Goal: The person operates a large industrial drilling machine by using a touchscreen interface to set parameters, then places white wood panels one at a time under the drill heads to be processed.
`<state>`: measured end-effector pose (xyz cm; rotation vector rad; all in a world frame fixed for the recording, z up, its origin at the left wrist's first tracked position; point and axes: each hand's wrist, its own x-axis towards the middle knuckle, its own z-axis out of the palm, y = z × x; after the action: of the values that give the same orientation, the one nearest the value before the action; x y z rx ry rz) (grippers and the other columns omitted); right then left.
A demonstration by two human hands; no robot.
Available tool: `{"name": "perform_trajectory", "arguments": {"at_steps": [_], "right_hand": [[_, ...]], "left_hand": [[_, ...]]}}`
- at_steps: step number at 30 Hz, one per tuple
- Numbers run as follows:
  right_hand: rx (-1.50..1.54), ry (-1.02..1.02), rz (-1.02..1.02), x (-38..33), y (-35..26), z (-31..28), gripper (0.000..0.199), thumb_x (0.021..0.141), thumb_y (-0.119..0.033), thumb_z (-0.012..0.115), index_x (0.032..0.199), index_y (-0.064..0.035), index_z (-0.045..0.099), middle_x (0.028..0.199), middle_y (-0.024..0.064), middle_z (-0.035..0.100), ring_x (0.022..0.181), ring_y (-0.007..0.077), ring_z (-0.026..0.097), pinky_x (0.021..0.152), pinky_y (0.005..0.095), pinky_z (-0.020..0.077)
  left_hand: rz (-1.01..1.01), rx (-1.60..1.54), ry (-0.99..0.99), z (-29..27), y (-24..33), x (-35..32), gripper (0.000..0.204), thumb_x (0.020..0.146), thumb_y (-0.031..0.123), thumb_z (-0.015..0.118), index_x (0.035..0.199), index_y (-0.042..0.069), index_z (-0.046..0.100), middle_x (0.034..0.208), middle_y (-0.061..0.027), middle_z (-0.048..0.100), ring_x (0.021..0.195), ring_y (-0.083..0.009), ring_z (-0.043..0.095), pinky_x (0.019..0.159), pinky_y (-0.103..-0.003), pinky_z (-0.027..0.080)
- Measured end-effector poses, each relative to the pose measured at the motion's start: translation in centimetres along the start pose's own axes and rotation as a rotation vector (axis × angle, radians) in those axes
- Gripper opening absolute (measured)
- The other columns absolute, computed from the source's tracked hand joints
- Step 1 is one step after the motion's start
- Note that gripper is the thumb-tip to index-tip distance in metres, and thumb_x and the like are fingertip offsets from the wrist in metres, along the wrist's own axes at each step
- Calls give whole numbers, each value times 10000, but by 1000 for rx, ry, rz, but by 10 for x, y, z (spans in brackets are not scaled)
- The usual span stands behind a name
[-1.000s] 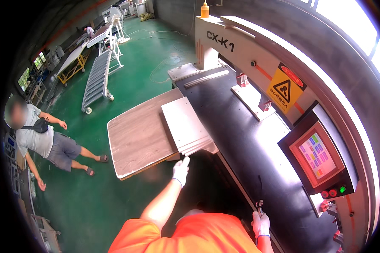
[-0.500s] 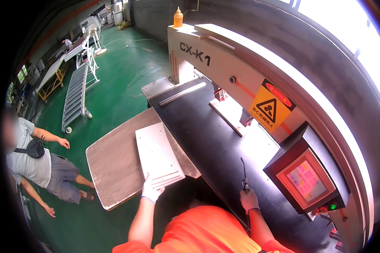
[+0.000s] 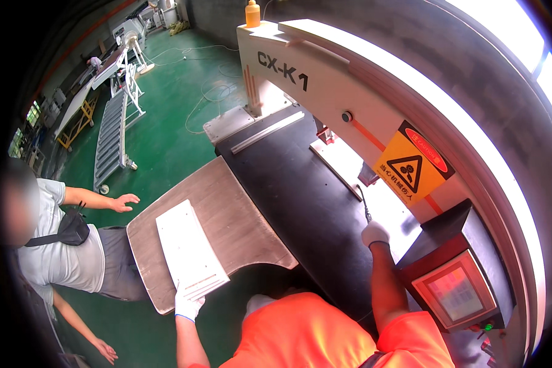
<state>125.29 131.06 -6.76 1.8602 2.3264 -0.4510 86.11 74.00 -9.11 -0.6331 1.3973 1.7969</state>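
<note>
My left hand (image 3: pixel 189 304), in a white glove, closes on the near end of a white rectangular panel (image 3: pixel 187 242). Thin parallel lines run across that near end; I cannot tell whether they are grooves or stacked edges. The panel lies over a brown, round-cornered board (image 3: pixel 242 211). My right hand (image 3: pixel 375 233), also gloved, grips an air blow gun (image 3: pixel 367 208) over the black machine table (image 3: pixel 288 175). Its thin, bent nozzle points away from me, towards a white strip (image 3: pixel 336 168) under the machine's beam. The glove hides most of the gun's body.
A white machine beam (image 3: pixel 331 70) arches over the table, with a control screen (image 3: pixel 454 288) at right. A pale metal bar (image 3: pixel 267 133) lies at the table's far end. At left a person (image 3: pixel 67 245) stands beside the brown board. A roller conveyor (image 3: pixel 110 135) stands behind.
My left hand and the white panel have shifted left across the brown board. My right hand has reached forward with the blow gun. The person at left has come closer to the brown board.
</note>
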Motion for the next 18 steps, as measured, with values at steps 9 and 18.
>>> {"name": "perform_trajectory", "arguments": {"at_steps": [9,18], "right_hand": [[-28,-170,35,-90,-35,-28,342,982,-169,519,1233,41,619,1150,302,739,1123,447,724,979,520,557],[49,-486,-123,-248,-34,-37,422,982,-361,565,1159,16,635,1113,299,729,1104,472,697,967,543,534]], "left_hand": [[724,1309,630,-40,26,-18,654,1002,551,664,681,-19,661,535,-116,586,503,-249,599,543,-412,492],[-143,1117,-693,174,-117,-19,545,1011,437,706,1305,-19,657,1131,-147,722,981,-249,714,843,-388,592]]}}
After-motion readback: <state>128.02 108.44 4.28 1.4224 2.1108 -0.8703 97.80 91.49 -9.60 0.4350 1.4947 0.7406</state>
